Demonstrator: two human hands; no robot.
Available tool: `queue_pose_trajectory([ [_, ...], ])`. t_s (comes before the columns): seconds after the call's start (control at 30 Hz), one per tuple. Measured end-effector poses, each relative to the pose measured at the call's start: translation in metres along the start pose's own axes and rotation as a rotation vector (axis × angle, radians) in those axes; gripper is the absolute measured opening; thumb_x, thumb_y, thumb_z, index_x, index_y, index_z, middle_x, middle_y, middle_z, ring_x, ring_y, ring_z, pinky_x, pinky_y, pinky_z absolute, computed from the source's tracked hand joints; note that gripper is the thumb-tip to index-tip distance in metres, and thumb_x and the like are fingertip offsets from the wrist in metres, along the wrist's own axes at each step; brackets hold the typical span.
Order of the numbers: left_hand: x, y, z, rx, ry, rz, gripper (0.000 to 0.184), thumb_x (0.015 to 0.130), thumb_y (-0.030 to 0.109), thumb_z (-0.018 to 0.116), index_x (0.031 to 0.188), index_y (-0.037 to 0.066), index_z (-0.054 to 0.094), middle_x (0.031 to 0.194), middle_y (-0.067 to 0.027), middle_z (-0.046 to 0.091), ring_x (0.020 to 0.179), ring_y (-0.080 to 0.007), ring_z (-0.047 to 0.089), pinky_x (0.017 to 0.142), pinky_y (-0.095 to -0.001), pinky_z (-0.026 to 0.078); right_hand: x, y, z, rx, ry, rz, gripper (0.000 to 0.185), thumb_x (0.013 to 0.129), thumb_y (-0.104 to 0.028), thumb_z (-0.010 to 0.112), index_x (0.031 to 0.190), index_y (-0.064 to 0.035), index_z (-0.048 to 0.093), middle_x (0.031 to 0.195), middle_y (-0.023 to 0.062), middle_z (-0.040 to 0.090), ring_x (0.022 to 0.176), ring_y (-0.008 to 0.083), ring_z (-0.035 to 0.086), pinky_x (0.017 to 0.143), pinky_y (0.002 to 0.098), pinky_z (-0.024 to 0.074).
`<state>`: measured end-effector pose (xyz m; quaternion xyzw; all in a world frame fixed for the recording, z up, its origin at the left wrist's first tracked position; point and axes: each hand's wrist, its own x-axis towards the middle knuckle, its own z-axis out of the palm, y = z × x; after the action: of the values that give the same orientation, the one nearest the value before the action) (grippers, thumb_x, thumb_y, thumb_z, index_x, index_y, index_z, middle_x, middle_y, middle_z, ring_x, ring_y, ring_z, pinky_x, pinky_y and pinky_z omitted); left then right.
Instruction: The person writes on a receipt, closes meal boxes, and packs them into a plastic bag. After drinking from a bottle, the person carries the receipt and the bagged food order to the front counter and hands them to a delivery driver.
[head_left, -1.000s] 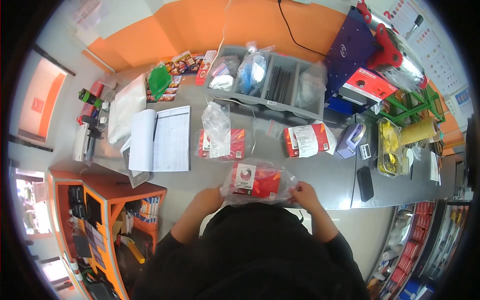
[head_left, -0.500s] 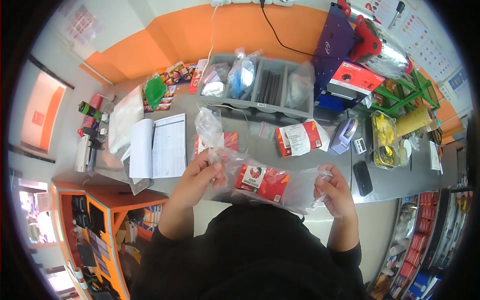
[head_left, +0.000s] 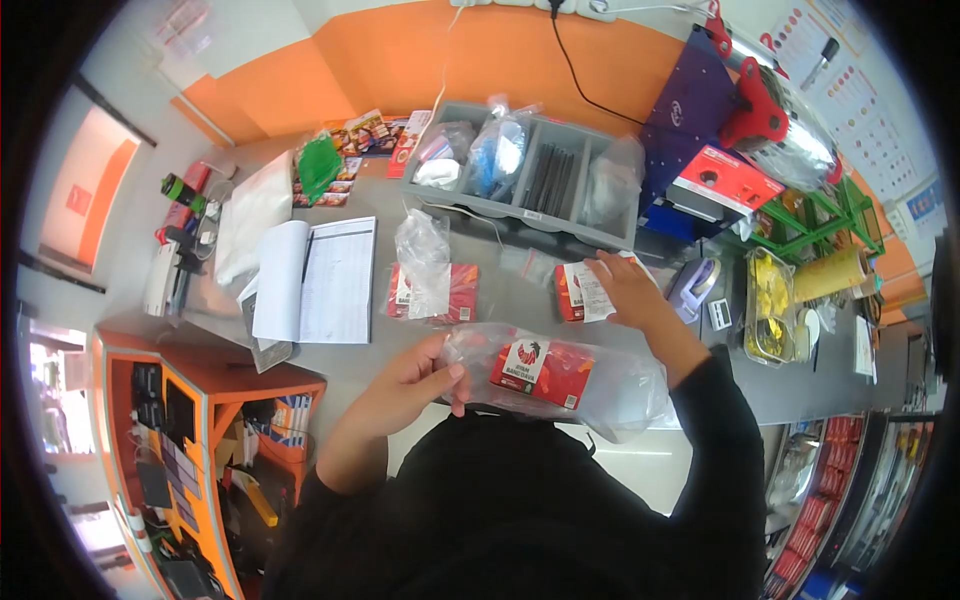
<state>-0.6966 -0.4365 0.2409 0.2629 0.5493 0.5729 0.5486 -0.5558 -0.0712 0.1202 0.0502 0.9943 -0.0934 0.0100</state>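
Note:
My left hand point(head_left: 410, 385) grips the left end of a clear plastic bag point(head_left: 625, 392), thumb and fingers closed on the film. Inside the bag lies a red food box point(head_left: 545, 372) with a white label, near the table's front edge. My right hand point(head_left: 632, 292) reaches over a second red box point(head_left: 570, 300), its fingers stretched out over a white receipt point(head_left: 595, 292) on top. Most of that box's right side is hidden under the hand. Behind my left hand stands a third red box point(head_left: 462, 290), partly covered by a crumpled clear bag and paper.
A grey divided bin point(head_left: 520, 210) with bags and black straws stands at the back. An open notebook point(head_left: 335, 280) with a pen lies left. Rightward are a purple tape dispenser point(head_left: 693, 290), a clear tray of yellow packets point(head_left: 768, 310) and a blue machine point(head_left: 690, 130).
My right hand has let go of the bag's right end and moved up to the receipt on the box behind. The bag's right end now hangs loose; my left hand still holds its end.

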Motion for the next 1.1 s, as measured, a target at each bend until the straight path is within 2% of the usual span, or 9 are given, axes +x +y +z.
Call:
queue_pose_trajectory([
  [0.1, -0.006, 0.006, 0.008, -0.022, -0.002, 0.021, 0.041, 0.103, 0.017, 0.045, 0.142, 0.003, 0.042, 0.083, -0.0056, 0.059, 0.076, -0.016, 0.06, 0.074, -0.0292, 0.049, 0.03, 0.012, 0.034, -0.196, -0.318, -0.047, 0.123, 0.049, -0.019, 0.093, 0.152, -0.0142, 0.026, 0.141, 0.0202, 0.043, 0.135, 0.0357, 0.04, 0.11, 0.0465, 0.0355],
  [0.33, -0.008, -0.004, 0.005, -0.117, 0.003, 0.065, 0.044, 0.105, 0.027, 0.039, 0.141, 0.002, 0.041, 0.09, -0.0084, 0.059, 0.083, -0.0182, 0.061, 0.077, -0.0333, 0.051, 0.024, 0.002, 0.02, -0.002, -0.35, 0.097, 0.13, 0.047, -0.021, 0.092, 0.153, -0.0146, 0.017, 0.14, 0.0181, 0.039, 0.135, 0.0378, 0.037, 0.112, 0.0622, 0.0271],
  [0.47, -0.005, -0.012, -0.002, -0.184, -0.024, 0.059, 0.046, 0.105, 0.033, 0.037, 0.14, 0.002, 0.042, 0.091, -0.0085, 0.059, 0.084, -0.0189, 0.061, 0.076, -0.0334, 0.051, 0.02, -0.032, -0.045, 0.047, -0.195, -0.019, 0.122, 0.05, -0.024, 0.088, 0.152, -0.0145, 0.022, 0.132, 0.0177, 0.043, 0.127, 0.0402, 0.042, 0.102, 0.0576, 0.0361],
  [0.67, 0.002, -0.036, -0.025, -0.28, -0.072, -0.009, 0.063, 0.101, 0.051, 0.04, 0.141, 0.002, 0.041, 0.103, -0.011, 0.064, 0.094, -0.0222, 0.065, 0.081, -0.0363, 0.053, 0.008, -0.152, -0.176, 0.106, 0.083, -0.275, 0.114, 0.052, -0.021, 0.085, 0.15, -0.0086, 0.028, 0.125, 0.0198, 0.045, 0.119, 0.0403, 0.048, 0.099, 0.0495, 0.036],
  [0.73, 0.008, -0.06, -0.039, -0.453, 0.068, -0.062, 0.054, 0.105, 0.044, 0.03, 0.143, 0.008, 0.042, 0.115, -0.0052, 0.061, 0.097, -0.0148, 0.06, 0.089, -0.0337, 0.049, 0.001, -0.182, -0.187, 0.234, 0.092, -0.353, 0.115, 0.052, -0.018, 0.085, 0.151, -0.0094, 0.027, 0.127, 0.0203, 0.044, 0.122, 0.0402, 0.045, 0.099, 0.0497, 0.036],
  [0.83, 0.009, -0.048, -0.031, -0.407, 0.1, 0.048, 0.059, 0.105, 0.049, 0.027, 0.146, 0.008, 0.041, 0.135, -0.0044, 0.057, 0.101, -0.0093, 0.057, 0.084, -0.0307, 0.048, -0.002, -0.201, -0.167, 0.473, -0.091, -0.42, 0.113, 0.051, -0.012, 0.081, 0.15, -0.0073, 0.026, 0.133, 0.0229, 0.041, 0.125, 0.0421, 0.043, 0.105, 0.0448, 0.038],
  [0.93, 0.014, -0.046, -0.05, -0.21, 0.085, -0.017, 0.063, 0.105, 0.052, 0.024, 0.15, 0.009, 0.037, 0.117, -0.004, 0.064, 0.09, -0.0082, 0.058, 0.076, -0.0299, 0.049, -0.001, -0.191, -0.117, 0.715, -0.198, -0.39, 0.114, 0.053, -0.011, 0.079, 0.151, -0.0082, 0.021, 0.134, 0.0217, 0.04, 0.126, 0.0417, 0.043, 0.105, 0.0418, 0.0382],
  [0.97, 0.013, -0.047, -0.061, -0.146, 0.001, -0.01, 0.066, 0.104, 0.054, 0.022, 0.151, 0.009, 0.035, 0.096, -0.0027, 0.064, 0.077, -0.0094, 0.056, 0.07, -0.0295, 0.048, -0.003, -0.183, -0.097, 0.754, -0.285, -0.297, 0.111, 0.057, -0.014, 0.078, 0.151, -0.0087, 0.019, 0.133, 0.0209, 0.04, 0.126, 0.0409, 0.043, 0.105, 0.04, 0.0388],
  [1.1, 0.015, -0.053, -0.058, 0.014, 0.022, -0.12, 0.064, 0.105, 0.052, 0.021, 0.151, 0.009, 0.035, 0.085, -0.0019, 0.057, 0.067, -0.011, 0.052, 0.067, -0.028, 0.047, -0.015, -0.16, -0.055, 0.735, -0.347, -0.098, 0.111, 0.057, -0.015, 0.08, 0.151, -0.0076, 0.021, 0.134, 0.0227, 0.041, 0.127, 0.0431, 0.043, 0.106, 0.0471, 0.0384],
])
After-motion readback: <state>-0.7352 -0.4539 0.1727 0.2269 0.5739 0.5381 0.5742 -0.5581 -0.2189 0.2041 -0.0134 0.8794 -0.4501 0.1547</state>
